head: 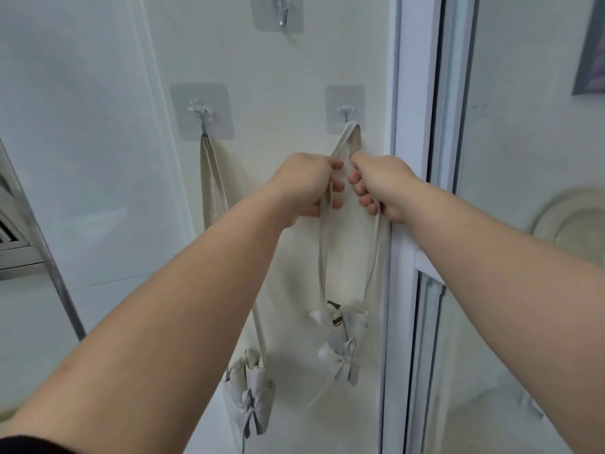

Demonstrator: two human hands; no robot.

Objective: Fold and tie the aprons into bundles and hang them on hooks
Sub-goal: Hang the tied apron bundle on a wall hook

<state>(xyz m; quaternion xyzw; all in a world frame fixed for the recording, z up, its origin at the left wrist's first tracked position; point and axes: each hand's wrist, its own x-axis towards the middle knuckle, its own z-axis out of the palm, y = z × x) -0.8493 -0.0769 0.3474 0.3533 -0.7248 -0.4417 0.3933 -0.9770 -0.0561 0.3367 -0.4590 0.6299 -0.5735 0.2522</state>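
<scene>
Right bundle (pixel 340 348) hung low against the wall (pixel 278 77), tied with a bow, suspended by its strap (pixel 347 136), which was looped over the right hook (pixel 345 113). Left hand (pixel 307 185) gripped the strap's left run just below the hook, fingers curled round it. Right hand (pixel 383 188) gripped the right run at the same height, fingers likewise curled. The 2 hands sat close together, fingertips nearly meeting. Left bundle (pixel 252 398), also tied, hung lower and further left by the left strap (pixel 212 185) from the left hook (pixel 203 114). The top hook (pixel 282 11), the 3rd, sat higher on the wall between the other 2. A white door frame (pixel 409 93) stood just right of the right hook
</scene>
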